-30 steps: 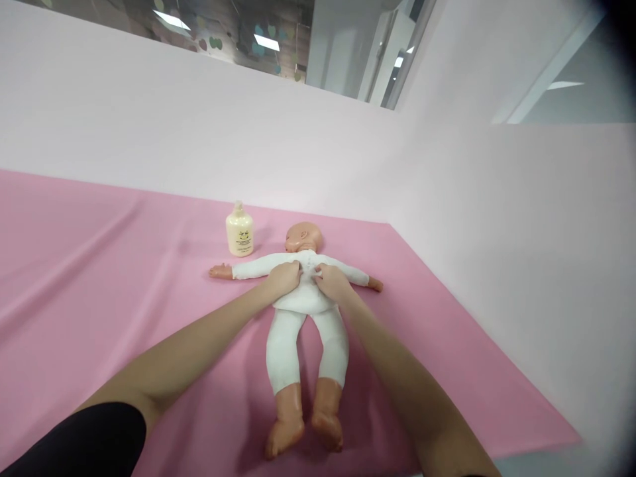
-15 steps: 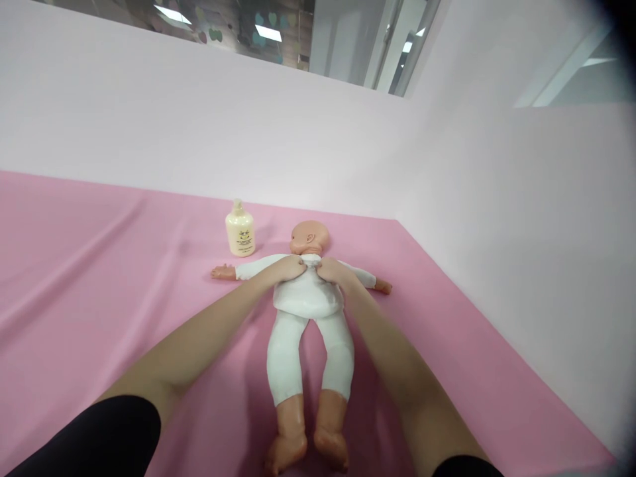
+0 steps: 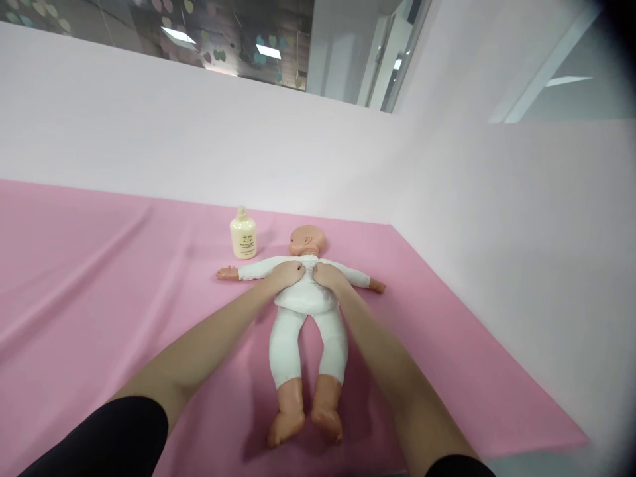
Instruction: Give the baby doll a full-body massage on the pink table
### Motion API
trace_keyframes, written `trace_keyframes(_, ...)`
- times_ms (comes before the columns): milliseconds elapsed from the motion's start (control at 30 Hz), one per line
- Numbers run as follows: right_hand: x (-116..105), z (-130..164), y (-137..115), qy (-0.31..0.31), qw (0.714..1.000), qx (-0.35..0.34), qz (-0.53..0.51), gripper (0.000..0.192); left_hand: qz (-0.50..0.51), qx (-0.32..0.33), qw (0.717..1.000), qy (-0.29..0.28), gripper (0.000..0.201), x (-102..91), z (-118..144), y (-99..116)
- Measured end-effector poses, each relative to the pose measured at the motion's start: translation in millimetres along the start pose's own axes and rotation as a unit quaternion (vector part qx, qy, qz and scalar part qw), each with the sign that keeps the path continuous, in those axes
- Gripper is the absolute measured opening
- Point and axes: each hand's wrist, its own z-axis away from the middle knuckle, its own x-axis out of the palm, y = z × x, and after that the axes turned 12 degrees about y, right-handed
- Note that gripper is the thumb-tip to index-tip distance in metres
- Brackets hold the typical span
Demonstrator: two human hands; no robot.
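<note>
A baby doll (image 3: 308, 301) with a white body and tan head, hands and feet lies stretched out, its head turned to the left and its arms spread. On the left of its upper back is my left hand (image 3: 288, 273), fingers curled in and pressed to the white surface. Opposite it, my right hand (image 3: 328, 275) is closed in the same way, with a narrow strip of white between the two. The fingertips are partly hidden, but both hands appear to pinch the doll's upper back.
Beyond the doll's left arm stands a cream pump bottle (image 3: 243, 237) with a dark printed label. A pink padded surface (image 3: 124, 265) with creases at the left lies under everything. White walls (image 3: 199, 132) rise behind and at the right, with a window (image 3: 223, 40) above.
Both hands have moved slightly down the doll's back, away from the neck, still closed. The camera view has shifted a little.
</note>
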Motion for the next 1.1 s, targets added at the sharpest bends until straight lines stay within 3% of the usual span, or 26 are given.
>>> trace_keyframes(167,-2.0,17.9,-1.9,0.014,0.999,0.032,-0.015,0.034,-0.031,-0.017,0.999,0.013,0.044,-3.3,16.5,11.3)
trace_keyframes(333,-6.2,44.9,-4.9,0.032,0.998,0.02,-0.044,0.029,-0.04,-0.028,0.999,0.009,0.054,-6.5,37.7,21.9)
trace_keyframes(467,-4.1,66.3,-4.0,0.054,0.997,-0.002,-0.059,0.032,-0.046,0.017,0.998,0.033,0.051,-5.8,57.9,24.4)
trace_keyframes(600,-8.6,91.2,0.7,0.083,0.989,-0.078,-0.096,0.042,-0.046,0.062,0.996,0.05,0.054,-6.1,80.2,19.7)
trace_keyframes(767,-31.1,120.0,4.2,0.049,0.987,-0.076,-0.13,0.041,0.0,0.091,0.995,0.04,0.056,-9.0,102.2,7.1)
trace_keyframes(900,-37.0,120.5,6.0,0.047,0.985,-0.04,-0.163,0.039,0.043,0.098,0.994,0.037,0.05,-11.5,107.5,2.7)
trace_keyframes(1100,-17.8,97.4,6.1,0.109,0.985,-0.018,-0.132,0.036,0.068,0.08,0.993,0.058,0.042,-17.1,91.4,7.5)
